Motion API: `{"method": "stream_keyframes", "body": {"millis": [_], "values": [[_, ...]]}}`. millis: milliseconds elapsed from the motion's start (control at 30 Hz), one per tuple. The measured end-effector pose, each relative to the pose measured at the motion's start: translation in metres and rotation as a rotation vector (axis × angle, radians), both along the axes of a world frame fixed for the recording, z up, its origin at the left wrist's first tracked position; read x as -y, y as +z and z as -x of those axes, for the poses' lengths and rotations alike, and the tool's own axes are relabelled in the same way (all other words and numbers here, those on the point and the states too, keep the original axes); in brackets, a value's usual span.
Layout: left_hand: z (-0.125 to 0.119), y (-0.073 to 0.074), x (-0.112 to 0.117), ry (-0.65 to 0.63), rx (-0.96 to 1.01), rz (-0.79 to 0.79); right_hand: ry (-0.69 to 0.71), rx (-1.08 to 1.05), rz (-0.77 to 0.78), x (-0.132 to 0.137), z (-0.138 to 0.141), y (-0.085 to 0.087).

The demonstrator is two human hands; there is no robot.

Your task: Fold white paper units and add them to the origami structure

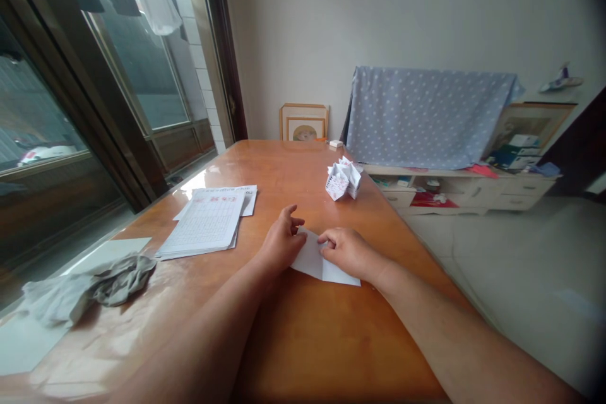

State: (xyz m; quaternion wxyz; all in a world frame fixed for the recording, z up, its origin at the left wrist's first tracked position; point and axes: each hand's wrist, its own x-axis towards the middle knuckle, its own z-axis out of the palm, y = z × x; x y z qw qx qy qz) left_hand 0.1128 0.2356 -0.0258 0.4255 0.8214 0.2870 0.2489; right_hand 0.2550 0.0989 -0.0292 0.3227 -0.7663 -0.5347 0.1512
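A white sheet of paper point(316, 263) lies on the wooden table point(303, 334) in front of me, partly folded. My left hand point(280, 245) rests on its left edge, thumb and fingers pinching the paper. My right hand point(347, 251) presses on the sheet's top right part with its fingers curled down onto the fold. Both forearms stretch over the table toward the sheet.
A stack of printed grid sheets point(207, 225) lies to the left. Folded paper pieces point(343, 179) sit farther back. A grey cloth point(89, 287) lies at the near left beside a window. A low cabinet point(464, 189) with a dotted cover stands to the right.
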Motion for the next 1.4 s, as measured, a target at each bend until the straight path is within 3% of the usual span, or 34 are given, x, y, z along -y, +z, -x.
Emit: {"method": "stream_keyframes", "body": {"millis": [133, 233, 333, 533, 833, 933, 1400], "values": [[0.002, 0.002, 0.004, 0.006, 0.080, 0.317, 0.005, 0.024, -0.008, 0.000, 0.001, 0.001], [0.004, 0.005, 0.009, -0.032, 0.118, 0.401, 0.070, 0.057, -0.008, 0.000, 0.001, 0.004], [0.005, 0.006, 0.013, -0.042, 0.100, 0.311, 0.082, 0.067, -0.012, -0.001, 0.000, 0.004], [0.008, 0.007, 0.021, -0.067, 0.032, 0.078, -0.069, -0.047, 0.007, -0.001, -0.007, -0.009], [0.022, 0.025, 0.041, -0.360, -0.153, -0.305, -0.079, -0.121, 0.025, 0.001, -0.008, -0.002], [0.025, 0.027, 0.045, -0.421, -0.174, -0.357, -0.088, -0.132, 0.038, 0.001, -0.007, 0.000], [0.026, 0.030, 0.046, -0.427, -0.283, -0.410, -0.114, -0.322, 0.085, 0.000, -0.010, -0.003]]}}
